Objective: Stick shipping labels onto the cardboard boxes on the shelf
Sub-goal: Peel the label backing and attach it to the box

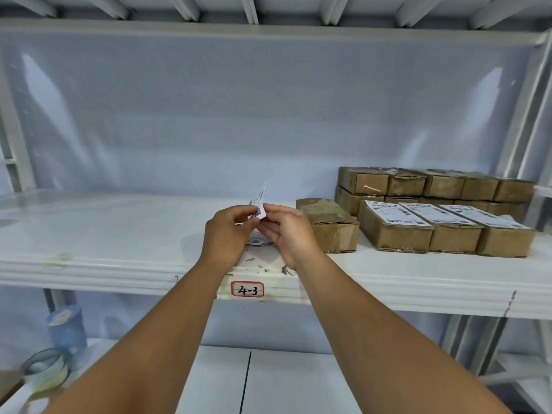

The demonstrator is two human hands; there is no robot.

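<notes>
The 2 hands meet in the middle of the picture, just above the front part of the shelf [104, 234]. The left hand [228, 234] and the right hand [291, 237] both pinch 1 small white label [260, 204] with thumb and fingers [243, 215]. The label stands up in the air between them, with its dark code print down by the fingertips. It touches no box. The hands may be peeling it off its backing, but that is only a guess.

On the right side of the picture, 3 labelled boxes [448, 231] sit side by side in a front row. Each has a white label stuck flat on top, so those 3 look done.

Just left of that row sits 1 plain box [328, 225] with no label on its top. It is the box nearest the hands, so the label in the air is most likely meant for it.

Behind the row, a back stack [433, 186] of more brown boxes stands 2 layers high. No labels show on them, though their tops are hard to see. So a lot of the job looks left to do.

Under the hands lies a white sheet [263, 255] with small scraps on it. On the shelf edge below is a red tag [247, 289] that says 4-3. Tape rolls [44, 366] sit in the lower left corner.
</notes>
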